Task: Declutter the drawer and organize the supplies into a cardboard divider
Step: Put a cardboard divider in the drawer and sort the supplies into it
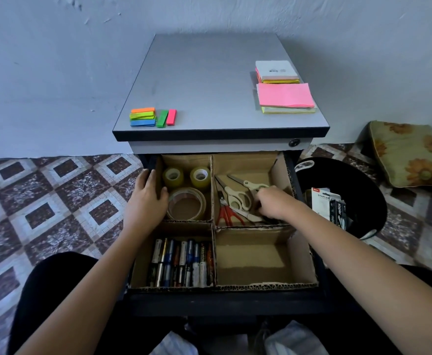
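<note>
Reading "STAPLER", packs (323, 201) lie right; left hand (145, 201) grips drawer edge (152, 163), right hand (273, 203) grips scissors (238, 198).

Floral cushion (412, 155) by the pale wall (56, 73), far right. Patterned floor tiles (43, 201) beneath. Black bin (366, 180) near the cushion, holding stapler packs (335, 208).

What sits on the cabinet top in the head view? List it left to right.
stack of orange, green and blue flags → green flag pad → pink flag pad → pink sticky-note pad
</note>
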`<state>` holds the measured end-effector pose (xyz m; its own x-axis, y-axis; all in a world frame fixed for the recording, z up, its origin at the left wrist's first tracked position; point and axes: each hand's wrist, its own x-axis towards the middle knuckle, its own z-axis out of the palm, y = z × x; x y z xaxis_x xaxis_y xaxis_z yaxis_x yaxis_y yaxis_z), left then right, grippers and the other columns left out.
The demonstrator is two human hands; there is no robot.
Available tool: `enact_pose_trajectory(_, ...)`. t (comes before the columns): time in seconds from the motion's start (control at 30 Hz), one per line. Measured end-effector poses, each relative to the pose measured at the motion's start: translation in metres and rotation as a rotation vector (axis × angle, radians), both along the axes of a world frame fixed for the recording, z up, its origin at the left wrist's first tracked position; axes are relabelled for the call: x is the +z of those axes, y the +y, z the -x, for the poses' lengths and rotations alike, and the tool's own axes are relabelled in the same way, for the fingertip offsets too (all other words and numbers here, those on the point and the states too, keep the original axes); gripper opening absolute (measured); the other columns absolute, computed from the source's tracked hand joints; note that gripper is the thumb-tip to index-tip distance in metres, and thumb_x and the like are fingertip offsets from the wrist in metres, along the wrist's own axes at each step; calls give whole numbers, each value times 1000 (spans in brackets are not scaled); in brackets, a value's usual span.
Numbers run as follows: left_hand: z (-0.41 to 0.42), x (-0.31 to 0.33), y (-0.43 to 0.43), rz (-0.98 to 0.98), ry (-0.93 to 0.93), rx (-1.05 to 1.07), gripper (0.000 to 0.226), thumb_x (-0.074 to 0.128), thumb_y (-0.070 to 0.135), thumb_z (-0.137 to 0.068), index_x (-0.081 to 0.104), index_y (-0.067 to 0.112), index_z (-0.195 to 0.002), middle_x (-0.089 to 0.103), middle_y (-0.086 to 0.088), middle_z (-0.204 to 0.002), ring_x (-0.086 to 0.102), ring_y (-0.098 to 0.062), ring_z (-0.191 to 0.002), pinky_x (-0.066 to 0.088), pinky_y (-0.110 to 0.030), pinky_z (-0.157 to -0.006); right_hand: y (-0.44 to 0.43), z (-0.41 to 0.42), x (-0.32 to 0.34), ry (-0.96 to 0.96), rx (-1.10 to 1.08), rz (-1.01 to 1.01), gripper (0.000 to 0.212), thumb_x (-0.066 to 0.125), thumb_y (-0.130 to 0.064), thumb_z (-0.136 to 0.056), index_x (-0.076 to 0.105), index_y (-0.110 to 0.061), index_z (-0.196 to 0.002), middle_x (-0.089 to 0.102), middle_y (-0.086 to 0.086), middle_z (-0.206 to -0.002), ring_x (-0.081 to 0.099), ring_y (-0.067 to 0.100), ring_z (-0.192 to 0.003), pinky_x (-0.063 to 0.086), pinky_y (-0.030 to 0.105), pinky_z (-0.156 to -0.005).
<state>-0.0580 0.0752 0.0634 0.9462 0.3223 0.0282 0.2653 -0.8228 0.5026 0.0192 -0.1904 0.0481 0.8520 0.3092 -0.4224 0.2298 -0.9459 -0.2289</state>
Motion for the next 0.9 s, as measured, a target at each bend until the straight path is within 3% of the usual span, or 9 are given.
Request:
enact_pose_trajectory(0.17,1,-1,0,5,-13,3,57,45,31,-96,25,14,-147,19,-4,-155,36,-31,-133,40,-45,-100,10,-8,2,-108,-110,-99,18,52,-5,-89,67,-1,-98,68,14,-90,66,29,-78,57,38,-71)
enact_pose_trajectory(0.53,1,-1,0,0,-19,4,57,45,31,-96,27,15,-147,20,-5,-154,40,-31,-130,43,-44,-97,28,-6,0,-232,-101,52,23,44,5,-89,64,-5,-97,66,13,-95,61,29,-79,46,31,-61)
enact_pose_trajectory(0.77,2,0,0,-5,-35,3,57,46,29,-96,27,14,-147,22,-5,-153,42,-31,-129,43,-42,-95,29,-4,-3,-348,-35,48,43,44,12,-86,45,-4,-126,64,18,-105,64,35,-95,48,36,-65)
enact_pose_trajectory(0.9,2,0,0,-1,-31,4,57,45,29,-96,27,14,-147,21,-5,-154,42,-31,-129,43,-42,-96,24,-5,-2,-284,-61,8,29,43,6,-89,56,-6,-112,66,15,-100,64,32,-89,48,34,-64)
